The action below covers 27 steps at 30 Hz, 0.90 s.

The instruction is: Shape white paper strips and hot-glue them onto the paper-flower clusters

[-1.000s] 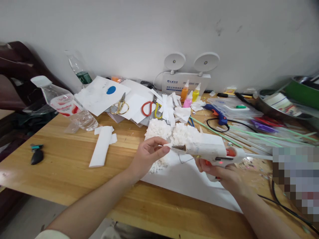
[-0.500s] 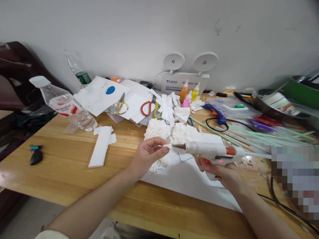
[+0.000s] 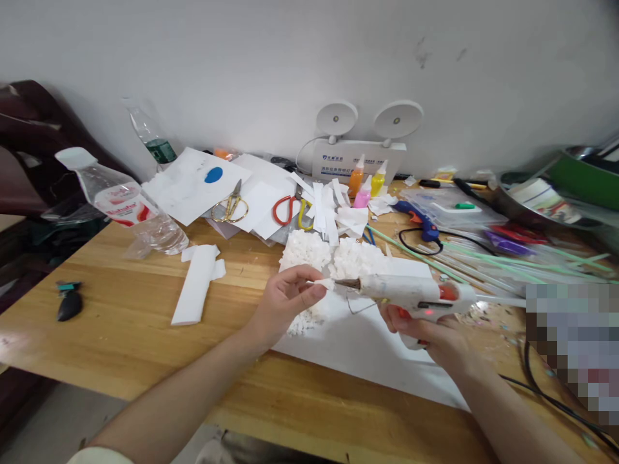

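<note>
Pinched between thumb and fingers of my left hand [image 3: 290,303] is a small piece of white paper [image 3: 327,283]. My right hand [image 3: 430,335] is wrapped round the grip of a white hot glue gun [image 3: 406,291], with a clear glue stick [image 3: 500,300] coming out of its back. The gun's nozzle [image 3: 345,283] points left and is at the paper piece; whether they touch I cannot tell. Below both hands lies a white sheet [image 3: 358,341] bearing clumps of crumpled white bits [image 3: 358,258], partly hidden by my left hand and the gun.
Left are a water bottle [image 3: 130,206], a folded paper strip [image 3: 196,290] and a black-handled tool [image 3: 71,304]. Behind lie gold scissors [image 3: 231,207], red-handled scissors [image 3: 284,211], paper strips [image 3: 324,209] and paint bottles [image 3: 362,192]. Right are a blue glue gun [image 3: 420,219] and thin sticks [image 3: 522,261].
Almost nothing differs. My left hand and the paper piece have shifted very slightly left; the glue gun stays at nearly the same place.
</note>
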{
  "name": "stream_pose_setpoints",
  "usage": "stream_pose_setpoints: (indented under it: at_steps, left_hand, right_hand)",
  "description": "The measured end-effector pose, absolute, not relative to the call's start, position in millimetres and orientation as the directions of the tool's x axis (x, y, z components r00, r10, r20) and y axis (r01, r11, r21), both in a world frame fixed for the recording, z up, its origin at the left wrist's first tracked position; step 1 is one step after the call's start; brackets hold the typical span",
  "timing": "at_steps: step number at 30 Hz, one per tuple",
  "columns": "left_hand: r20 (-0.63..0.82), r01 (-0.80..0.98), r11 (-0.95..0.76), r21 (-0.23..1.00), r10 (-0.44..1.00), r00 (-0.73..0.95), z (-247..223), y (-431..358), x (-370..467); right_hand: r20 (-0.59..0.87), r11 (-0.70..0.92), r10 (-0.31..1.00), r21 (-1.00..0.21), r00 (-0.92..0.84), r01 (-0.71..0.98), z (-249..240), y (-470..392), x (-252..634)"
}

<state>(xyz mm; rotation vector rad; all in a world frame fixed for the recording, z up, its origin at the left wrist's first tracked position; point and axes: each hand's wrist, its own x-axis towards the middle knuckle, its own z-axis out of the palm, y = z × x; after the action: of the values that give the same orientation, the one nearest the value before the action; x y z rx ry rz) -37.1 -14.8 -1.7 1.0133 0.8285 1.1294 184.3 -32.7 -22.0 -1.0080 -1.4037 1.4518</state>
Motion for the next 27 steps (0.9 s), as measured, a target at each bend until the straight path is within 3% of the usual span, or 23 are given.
stream_pose_setpoints:
  at_steps: [12,18,27]
  left_hand:
    - [-0.035,-0.329,0.109,0.938,0.974,0.223,-6,-14,-36]
    - [-0.045,-0.322,0.120,0.939,0.972,0.230,-5,-14,-37]
    - [-0.050,-0.328,0.128,0.936,0.971,0.235,-4,-14,-37]
  right_hand:
    - [-0.103,-0.099,0.941,-0.995,-0.324,0.029,-18,-40,186]
    - [-0.049,-0.046,0.948,-0.999,-0.313,0.016,-26,-37,188]
    - [-0.078,-0.075,0.958,-0.997,-0.276,0.020,-29,-35,188]
